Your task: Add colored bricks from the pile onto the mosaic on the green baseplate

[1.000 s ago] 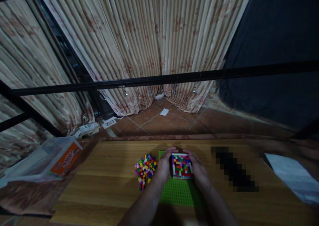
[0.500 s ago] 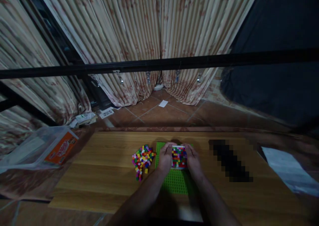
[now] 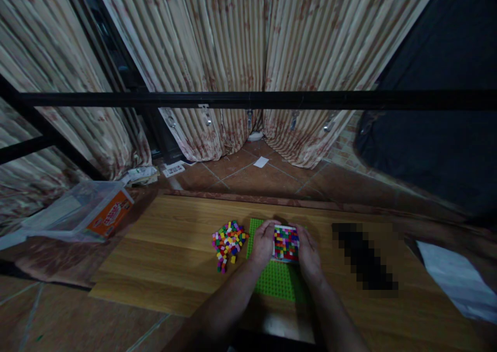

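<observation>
On the wooden table [image 3: 166, 248], near its middle, lay a green studded board [image 3: 277, 282]; over its far half was a small square panel [image 3: 286, 242] of many-coloured bricks with a white far edge, set between 2 bare hands; whether the panel rested on the board or was raised off it could not be told. The left hand [image 3: 264, 243] pressed against the panel's left side and the right hand [image 3: 309, 248] against its right side, so that the 2 together clamped it; the left fingers bent in toward the far edge; the exact place of each fingertip was too small to tell.

Just left of the board lay a loose pile of small bricks [image 3: 230, 239], yellow, red, blue, green, pink and white among them; a few trailed off toward the near side. Right of the hands, well apart, a long dark thing [image 3: 367, 256] lay slanted, too coarsely blurred to name; by the table's right edge was a whitish sheet [image 3: 458, 279].

Beyond the table's far left corner stood a clear plastic box [image 3: 62, 212] with an orange label [image 3: 111, 215]; on the far tiled floor [image 3: 233, 172] lay a small white card [image 3: 261, 162]; farther off hung striped curtains [image 3: 229, 41], crossed by 1 long black bar [image 3: 248, 100].
</observation>
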{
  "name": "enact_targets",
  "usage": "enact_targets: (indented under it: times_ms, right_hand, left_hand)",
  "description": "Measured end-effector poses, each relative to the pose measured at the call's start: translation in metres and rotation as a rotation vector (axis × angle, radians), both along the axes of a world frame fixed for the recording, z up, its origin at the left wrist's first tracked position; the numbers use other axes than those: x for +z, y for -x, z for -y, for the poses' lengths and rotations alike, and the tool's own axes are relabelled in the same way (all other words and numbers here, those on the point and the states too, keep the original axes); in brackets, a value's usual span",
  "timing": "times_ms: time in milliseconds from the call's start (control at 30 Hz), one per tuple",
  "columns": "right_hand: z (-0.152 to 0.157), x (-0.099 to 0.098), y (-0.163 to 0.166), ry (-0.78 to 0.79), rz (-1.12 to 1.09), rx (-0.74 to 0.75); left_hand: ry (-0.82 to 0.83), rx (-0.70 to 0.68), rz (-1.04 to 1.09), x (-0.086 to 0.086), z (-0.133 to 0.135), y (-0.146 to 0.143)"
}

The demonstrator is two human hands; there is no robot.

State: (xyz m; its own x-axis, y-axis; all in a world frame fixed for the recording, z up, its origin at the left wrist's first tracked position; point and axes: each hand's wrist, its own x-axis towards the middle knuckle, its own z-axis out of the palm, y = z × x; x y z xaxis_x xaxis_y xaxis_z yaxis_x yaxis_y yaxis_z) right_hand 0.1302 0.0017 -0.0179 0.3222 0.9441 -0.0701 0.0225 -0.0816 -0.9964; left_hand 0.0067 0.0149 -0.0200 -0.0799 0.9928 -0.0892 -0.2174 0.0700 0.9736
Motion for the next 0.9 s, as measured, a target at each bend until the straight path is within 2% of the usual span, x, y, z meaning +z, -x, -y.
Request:
enact_targets:
  times_ms: [267,600,900]
  right_hand:
    - [-0.001,-0.008,0.001,-0.057,-0.08,0.027]
    - [0.0,-0.007,0.001,-0.058,-0.092,0.038]
    - [-0.001,-0.011,0.001,-0.089,-0.033,0.04]
  left_hand:
    - [-0.026,-0.031,0.031,0.006,0.001,-0.002]
    - [-0.028,-0.076,0.103,0.002,0.0,-0.001]
    - [-0.02,-0.099,0.033,0.015,0.001,0.003]
